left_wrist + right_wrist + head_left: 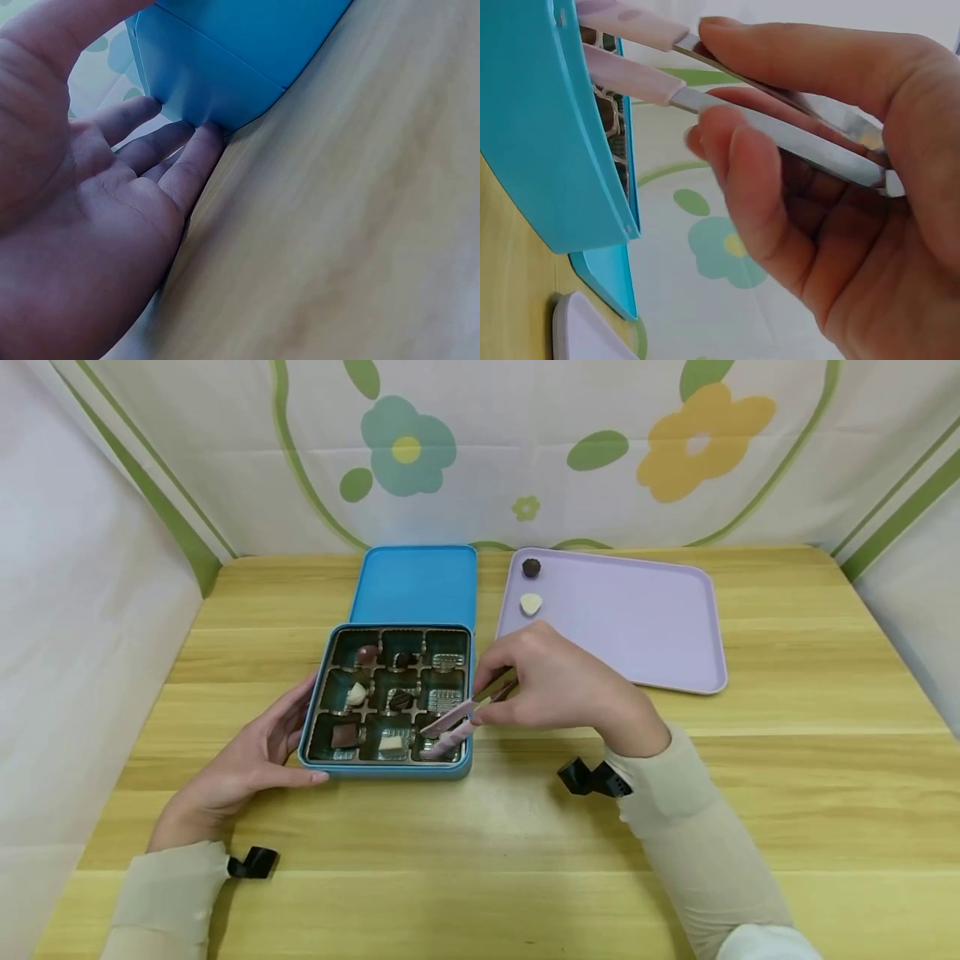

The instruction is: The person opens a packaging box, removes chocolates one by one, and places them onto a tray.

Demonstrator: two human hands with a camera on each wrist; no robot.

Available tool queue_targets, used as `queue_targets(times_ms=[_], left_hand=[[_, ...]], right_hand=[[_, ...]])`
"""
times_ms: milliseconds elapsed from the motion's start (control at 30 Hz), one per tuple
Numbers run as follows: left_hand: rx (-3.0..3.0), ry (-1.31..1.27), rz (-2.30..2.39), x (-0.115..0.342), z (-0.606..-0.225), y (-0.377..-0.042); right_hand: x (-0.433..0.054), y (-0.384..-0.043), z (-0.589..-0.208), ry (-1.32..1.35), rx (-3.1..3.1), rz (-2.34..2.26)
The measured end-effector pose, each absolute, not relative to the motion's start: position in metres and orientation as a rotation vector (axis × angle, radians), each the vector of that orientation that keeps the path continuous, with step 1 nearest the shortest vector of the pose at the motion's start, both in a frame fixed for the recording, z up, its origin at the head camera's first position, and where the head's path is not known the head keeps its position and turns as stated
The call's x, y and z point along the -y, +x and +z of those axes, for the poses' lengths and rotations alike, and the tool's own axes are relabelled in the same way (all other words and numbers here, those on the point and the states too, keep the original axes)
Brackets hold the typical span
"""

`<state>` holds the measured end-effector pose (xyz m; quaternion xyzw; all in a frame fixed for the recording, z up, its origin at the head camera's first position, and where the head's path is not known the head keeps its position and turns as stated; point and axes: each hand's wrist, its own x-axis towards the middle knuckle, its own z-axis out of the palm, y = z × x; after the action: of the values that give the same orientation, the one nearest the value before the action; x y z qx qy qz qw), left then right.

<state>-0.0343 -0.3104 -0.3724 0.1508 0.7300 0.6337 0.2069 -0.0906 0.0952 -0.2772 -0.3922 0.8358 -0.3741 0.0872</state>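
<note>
My right hand point(551, 681) holds metal tongs point(780, 135) with pale pink tips, thumb and fingers on the two arms. The tips point(448, 718) reach, spread apart, into the front right compartment of a blue box point(386, 772); a small pale piece shows by them, and I cannot tell whether they touch it. Other compartments hold chocolates: a brown square point(345, 735), a white square point(391, 743), a white one point(356, 695), a striped dark one point(401, 700) and more behind. My left hand point(247, 760) rests at the box's front left corner, fingertips against its side, thumb along the front.
The blue lid point(417, 583) lies behind the box. A lilac tray point(637, 618) stands at the back right, with a dark chocolate point(531, 567) and a white chocolate point(530, 603) along its left side. A patterned cloth point(495, 452) hangs behind the wooden table point(450, 877).
</note>
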Motion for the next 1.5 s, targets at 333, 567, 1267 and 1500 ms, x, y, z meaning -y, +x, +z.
queue_targets(times_ms=[333,567,1267,1500], left_hand=[[-2.055,0.406,1.75,0.311,-0.371,-0.035],[-2.045,0.421,1.765,0.311,-0.371,-0.036],[-2.03,0.415,1.77,0.314,-0.37,-0.035],[-2.034,0.399,1.77,0.311,-0.372,-0.036]], right_hand=[[-0.102,-0.095,-0.275,-1.111,-2.482,-1.162],[-0.094,-0.097,-0.274,-1.172,-2.467,-1.115],[-0.09,-0.087,-0.263,-1.292,-2.529,-1.088],[-0.09,-0.089,-0.251,-1.269,-2.56,-0.98]])
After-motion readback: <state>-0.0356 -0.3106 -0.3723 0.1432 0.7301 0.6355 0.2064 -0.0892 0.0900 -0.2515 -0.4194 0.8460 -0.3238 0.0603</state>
